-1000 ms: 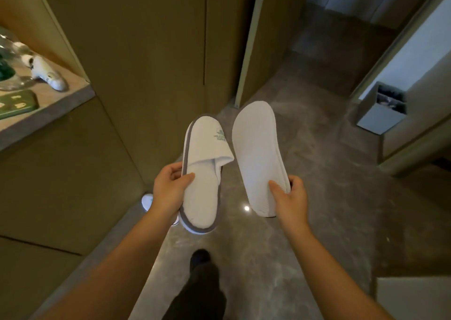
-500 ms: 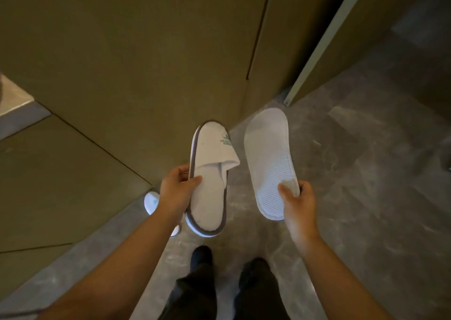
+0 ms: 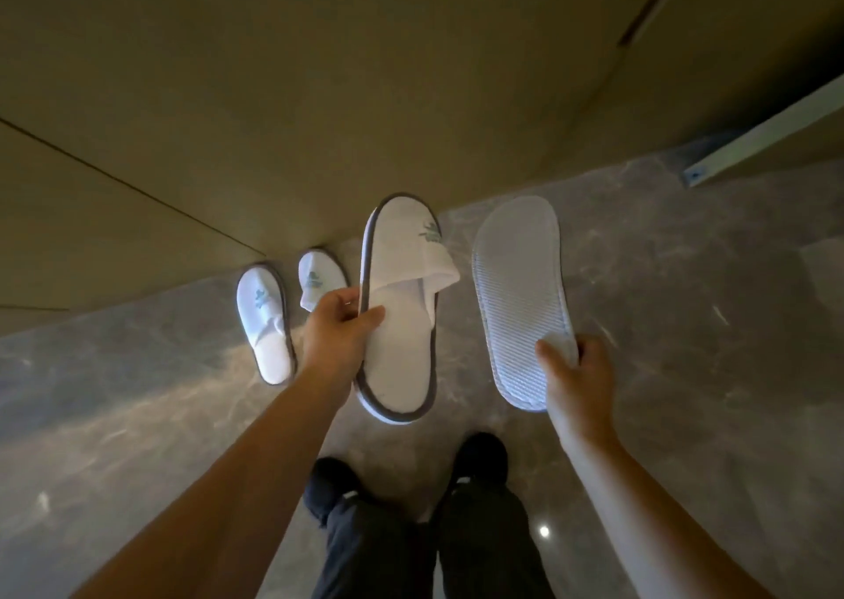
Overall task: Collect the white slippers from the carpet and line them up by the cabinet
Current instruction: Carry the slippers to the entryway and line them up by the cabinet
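Observation:
My left hand [image 3: 340,331] grips a white slipper with grey trim [image 3: 402,324] by its left edge, upper side facing me. In my right hand [image 3: 577,372] hangs a second white slipper [image 3: 518,297], held at the heel with its ribbed sole toward me. Both are in the air above the grey floor. Two more white slippers stand on the floor with their toes at the olive cabinet [image 3: 319,96]: one [image 3: 265,320] in full view, the other [image 3: 317,276] partly hidden behind my left hand.
The grey marble floor [image 3: 685,324] stretches to both sides. A pale door frame edge [image 3: 767,142] meets the floor at the upper right. My dark shoes and trouser legs [image 3: 411,507] are directly below the held slippers.
The view has tilted down and closer to the cabinet base. The two slippers on the floor have come into full sight. Both hands hold their slippers as before.

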Motion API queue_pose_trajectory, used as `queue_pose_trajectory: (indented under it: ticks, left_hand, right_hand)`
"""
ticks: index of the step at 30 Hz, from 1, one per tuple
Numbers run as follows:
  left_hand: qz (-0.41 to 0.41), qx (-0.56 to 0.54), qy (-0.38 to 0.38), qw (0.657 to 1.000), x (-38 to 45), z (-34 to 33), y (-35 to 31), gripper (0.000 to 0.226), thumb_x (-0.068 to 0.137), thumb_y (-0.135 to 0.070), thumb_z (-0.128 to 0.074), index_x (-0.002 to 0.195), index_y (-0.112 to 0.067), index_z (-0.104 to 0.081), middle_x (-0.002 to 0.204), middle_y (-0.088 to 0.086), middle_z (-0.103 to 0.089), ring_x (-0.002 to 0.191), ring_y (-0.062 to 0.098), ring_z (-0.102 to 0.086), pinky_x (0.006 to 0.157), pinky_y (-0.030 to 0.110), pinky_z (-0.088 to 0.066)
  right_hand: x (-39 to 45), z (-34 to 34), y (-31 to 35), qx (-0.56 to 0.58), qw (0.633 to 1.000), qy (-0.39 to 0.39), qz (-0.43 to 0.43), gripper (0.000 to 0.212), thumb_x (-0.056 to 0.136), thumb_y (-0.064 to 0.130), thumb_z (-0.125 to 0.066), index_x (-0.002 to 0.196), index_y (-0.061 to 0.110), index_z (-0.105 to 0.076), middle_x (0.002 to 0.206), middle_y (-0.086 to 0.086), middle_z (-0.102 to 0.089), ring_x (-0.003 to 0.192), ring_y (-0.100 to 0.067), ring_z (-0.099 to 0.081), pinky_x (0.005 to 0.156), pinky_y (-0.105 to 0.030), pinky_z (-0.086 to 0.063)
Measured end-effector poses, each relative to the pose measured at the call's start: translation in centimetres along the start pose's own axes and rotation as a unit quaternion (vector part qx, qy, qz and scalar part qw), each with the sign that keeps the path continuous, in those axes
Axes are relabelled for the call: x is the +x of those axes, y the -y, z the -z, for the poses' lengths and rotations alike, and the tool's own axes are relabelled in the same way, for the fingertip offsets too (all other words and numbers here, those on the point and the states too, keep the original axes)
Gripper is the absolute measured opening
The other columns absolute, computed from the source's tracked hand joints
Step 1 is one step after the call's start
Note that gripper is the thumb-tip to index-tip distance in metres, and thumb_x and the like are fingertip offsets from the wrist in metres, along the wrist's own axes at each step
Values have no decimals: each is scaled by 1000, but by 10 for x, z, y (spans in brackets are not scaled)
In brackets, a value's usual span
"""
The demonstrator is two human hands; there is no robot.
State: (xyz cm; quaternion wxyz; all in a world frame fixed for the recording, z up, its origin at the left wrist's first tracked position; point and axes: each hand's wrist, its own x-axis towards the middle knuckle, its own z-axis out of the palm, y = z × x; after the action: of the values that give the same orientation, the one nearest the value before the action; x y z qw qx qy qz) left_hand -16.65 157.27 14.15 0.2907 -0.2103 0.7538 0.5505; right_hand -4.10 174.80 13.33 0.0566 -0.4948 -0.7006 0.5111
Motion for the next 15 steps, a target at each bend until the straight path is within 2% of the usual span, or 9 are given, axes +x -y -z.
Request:
queue_pose_trajectory:
  ticks: [2,6,9,12,15]
  left_hand:
    - [14,-7,-5,1000,28,-19,34,21,76,-9,-63,97,-10,-58,101,19,-65,97,36,-61,89,51,-50]
    - [11,-2,-18,1000,92,-51,109,14,76,-12,-64,83,-21,-57,94,13,-63,96,35,-60,88,51,-50]
    - [-10,5,-24,1000,149,-72,158,17,76,-14,-64,75,-29,-55,84,3,-61,91,30,-59,83,47,-50]
    - [-34,7,-5,999,210,-95,201,16,76,-15,-63,76,-30,-56,84,3,-63,88,28,-60,79,45,-51]
    - [-50,6,2,999,256,-115,231,15,76,-12,-64,86,-23,-60,92,9,-65,88,28,-61,81,43,-51]
  right_hand:
    - [24,-22,-35,-8,1000,-1,3,17,77,8,-60,90,2,-51,71,3,-50,65,-7,-49,45,-6,-39]
    - [72,-68,-111,-10,1000,-7,-1,16,78,10,-61,87,7,-48,76,-2,-52,69,-16,-51,52,-17,-37]
    - [110,-101,-170,-7,1000,-4,-9,18,79,11,-61,91,4,-50,88,-10,-55,79,-22,-53,54,-19,-38]
    - [157,-131,-226,-14,1000,-19,3,23,80,12,-60,96,-2,-52,92,-16,-57,82,-25,-53,56,-25,-40]
    - [201,-150,-262,-6,998,-69,10,27,81,13,-59,100,-4,-52,93,-16,-55,83,-26,-52,60,-28,-40]
